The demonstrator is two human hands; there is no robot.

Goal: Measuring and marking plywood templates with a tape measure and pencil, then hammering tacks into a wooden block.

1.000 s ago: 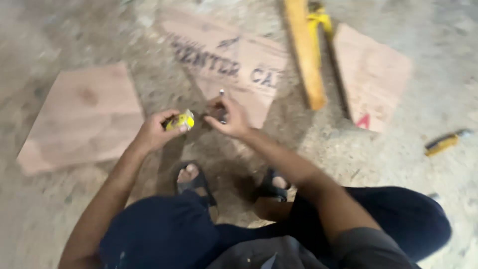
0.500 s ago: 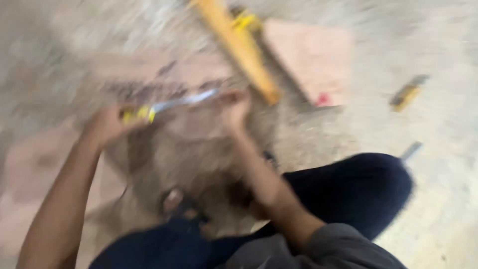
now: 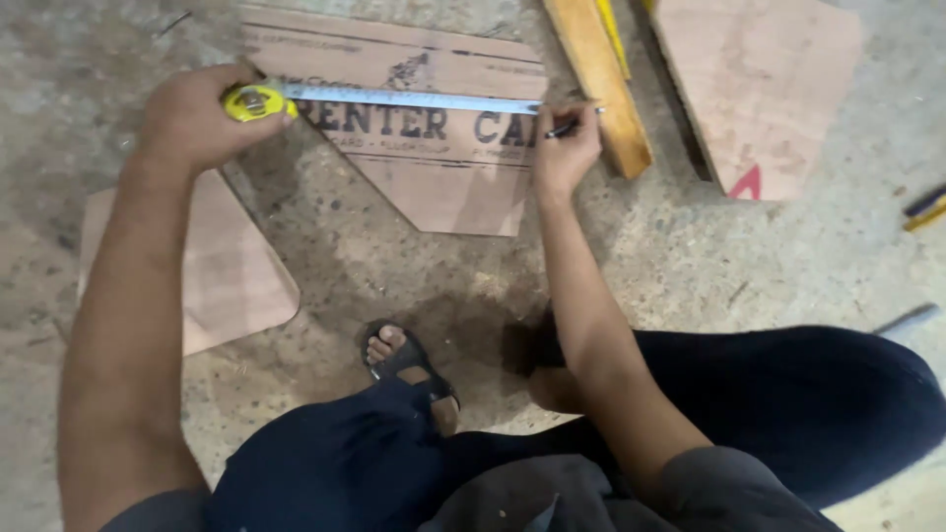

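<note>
Yellow tape measure (image 3: 258, 101) in left hand (image 3: 192, 118); right hand (image 3: 565, 150) grips pen (image 3: 570, 125).

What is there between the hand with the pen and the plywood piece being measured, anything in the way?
Nothing visible blocks it. The right hand holds a pen at the right edge of the plywood piece, where the steel tape blade ends. The left hand holds the yellow tape measure at the left edge. The yellow wooden bar lies just beyond.
</note>
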